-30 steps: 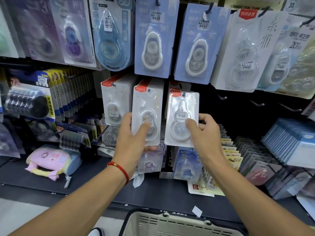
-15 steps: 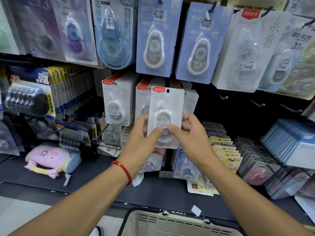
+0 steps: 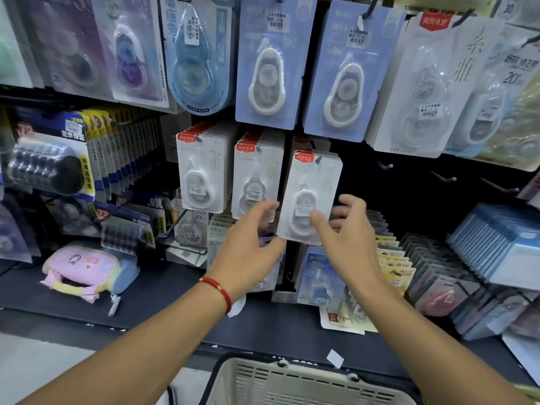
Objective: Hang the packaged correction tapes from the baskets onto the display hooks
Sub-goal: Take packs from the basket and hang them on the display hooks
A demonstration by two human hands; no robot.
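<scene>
Correction tape pack, white blister card: seated on third hook of middle row.
Front pack (image 3: 309,197) hangs on display hook (image 3: 318,159); right hand (image 3: 347,232) thumb touches its blister, fingers spread and relaxed, left hand (image 3: 251,244) loosely uncurled at its lower edge. Judged: hanging step finishing; next, fetch another from basket (image 3: 292,381).

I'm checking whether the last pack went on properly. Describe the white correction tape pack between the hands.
The white correction tape pack is a card with a red label at top left, under a clear blister over a white oval dispenser bearing a price sticker. It hangs on a hook through its top hole, tilted slightly, frontmost of its row. The right hand thumb touches the blister; the left hand sits by its lower left edge.
</scene>
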